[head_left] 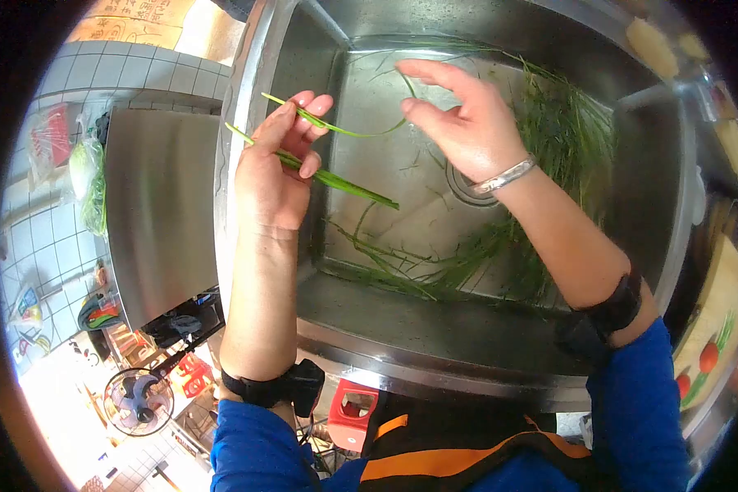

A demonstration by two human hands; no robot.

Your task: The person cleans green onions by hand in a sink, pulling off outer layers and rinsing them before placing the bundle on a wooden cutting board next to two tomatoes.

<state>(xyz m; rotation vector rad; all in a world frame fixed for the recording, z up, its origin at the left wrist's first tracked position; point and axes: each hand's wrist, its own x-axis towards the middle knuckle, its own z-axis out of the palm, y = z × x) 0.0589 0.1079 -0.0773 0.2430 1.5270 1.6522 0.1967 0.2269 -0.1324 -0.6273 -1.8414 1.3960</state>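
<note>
A small bunch of thin green chives (353,186) lies across my left hand (283,156), with the fingers curled around it over the sink's left side. One long blade (348,132) leaves the left fingertips and bends in an arc towards my right hand (471,119). The right thumb and index finger are apart, and the blade's far end curves up past the thumb tip. A wet mass of loose chives (562,139) lies along the right side of the steel sink (640,172). More strands (435,275) trail along its near side.
A round drain (467,190) is in the sink floor, partly behind the right wrist. A steel panel (164,213) stands left of the sink. Bagged green vegetables (86,176) hang beyond it. A fan (139,402) and a red stool (353,414) are lower down.
</note>
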